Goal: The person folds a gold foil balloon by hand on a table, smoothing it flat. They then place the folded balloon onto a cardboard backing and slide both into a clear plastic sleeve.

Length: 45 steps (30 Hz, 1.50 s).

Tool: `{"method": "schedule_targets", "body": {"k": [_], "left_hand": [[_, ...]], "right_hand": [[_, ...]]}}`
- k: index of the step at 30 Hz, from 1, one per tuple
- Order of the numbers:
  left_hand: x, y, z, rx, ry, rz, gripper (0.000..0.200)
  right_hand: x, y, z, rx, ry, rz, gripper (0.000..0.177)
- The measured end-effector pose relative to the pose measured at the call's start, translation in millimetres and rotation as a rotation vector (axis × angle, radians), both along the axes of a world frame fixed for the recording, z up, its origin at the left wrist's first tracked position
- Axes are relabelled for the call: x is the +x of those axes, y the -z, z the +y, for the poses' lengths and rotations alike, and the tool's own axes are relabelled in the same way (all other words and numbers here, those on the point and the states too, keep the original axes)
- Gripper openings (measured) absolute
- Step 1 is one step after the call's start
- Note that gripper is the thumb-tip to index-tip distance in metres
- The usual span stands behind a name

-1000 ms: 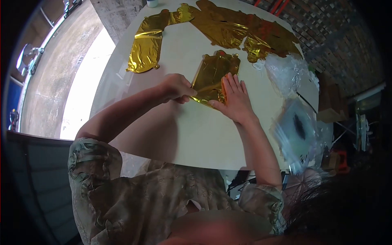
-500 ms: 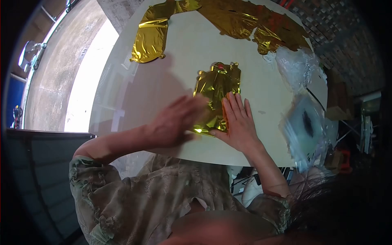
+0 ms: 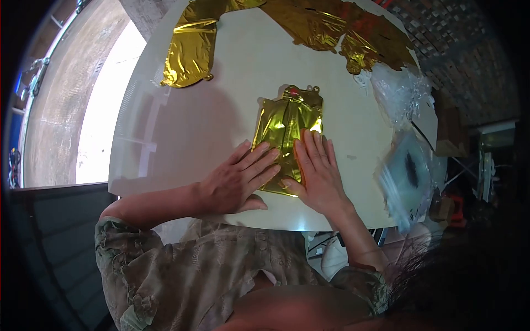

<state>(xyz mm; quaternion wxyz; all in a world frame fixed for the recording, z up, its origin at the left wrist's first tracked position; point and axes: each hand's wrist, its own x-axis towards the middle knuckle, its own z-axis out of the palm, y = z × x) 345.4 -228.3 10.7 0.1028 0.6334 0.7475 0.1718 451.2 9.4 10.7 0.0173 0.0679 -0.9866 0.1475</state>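
Note:
On the pale table (image 3: 353,187) lies a folded gold foil piece (image 3: 282,121), shiny and creased, with a small red mark near its top edge. My left hand (image 3: 237,179) rests flat over the foil's lower left side, fingers extended. The fingers of my right hand (image 3: 318,174) lie stretched along the foil's right edge, with the thumb across its lower part. Neither hand grips anything.
More gold foil (image 3: 191,49) spreads along the table's far side from left to right. At the right are a crumpled clear plastic bag (image 3: 400,91) and a clear plastic packet (image 3: 408,171) with a dark patch.
My left hand, blurred by motion before, now lies still on the foil's lower left. The foil looks flatter and has shifted slightly toward me. My right hand stays beside it.

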Motion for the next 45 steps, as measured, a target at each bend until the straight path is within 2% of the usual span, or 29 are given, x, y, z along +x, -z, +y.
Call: {"method": "schedule_targets", "body": {"k": [6,9,12,14,15,16,18,19,20,22,26,28,30,32,36,39,41,45], "left_hand": [[3,-13,6,-0.006,-0.029,0.023,0.084],[-15,-14,30,0.103,0.112,0.076,0.087],[-25,3,36,0.123,0.060,0.033,0.088],[-25,5,36,0.134,0.090,0.054,0.088],[-25,4,36,0.107,0.085,0.066,0.087],[-25,4,36,0.083,0.078,0.077,0.086],[-25,3,36,0.085,0.087,0.067,0.086],[-25,3,36,0.086,0.078,0.063,0.086],[-25,2,36,0.086,0.082,0.064,0.086],[-25,1,37,0.078,0.083,0.060,0.085],[-25,2,37,0.088,0.096,0.042,0.085],[-26,1,38,0.082,0.097,0.018,0.087],[-25,3,37,0.087,0.101,0.016,0.087],[-25,5,37,0.095,0.092,0.017,0.087],[-25,7,36,0.121,0.073,0.029,0.087],[-23,10,35,0.129,0.053,0.051,0.086],[-23,12,34,0.117,0.050,0.070,0.087],[-22,12,35,0.088,0.046,0.104,0.085]], "right_hand": [[-1,2,1,-0.021,0.001,-0.040,0.086],[-2,0,0,-0.011,0.021,-0.047,0.084],[-1,0,1,-0.016,0.039,-0.039,0.082],[-1,2,3,-0.086,0.005,-0.016,0.084],[-2,-5,7,-0.132,0.012,-0.033,0.076],[-1,-1,13,-0.136,0.031,-0.036,0.076],[1,9,24,-1.556,0.330,0.059,0.051],[-6,-21,20,-1.520,0.737,0.047,0.028],[-7,-19,26,-1.520,0.739,0.051,0.028],[-7,-12,43,-1.090,0.795,-0.074,0.018],[-18,-5,30,-0.959,0.716,-0.075,0.020],[-25,-9,28,-0.662,0.662,-0.074,0.024],[-27,-14,25,-0.625,0.680,-0.103,0.029],[-26,-19,19,-0.428,0.688,-0.015,0.034],[-25,-16,15,-0.436,0.714,0.017,0.039],[-34,-21,25,-0.454,0.718,-0.076,0.042],[-45,-26,34,-0.545,0.706,-0.266,0.043],[-54,-15,42,-0.547,0.641,-0.291,0.044]]}}
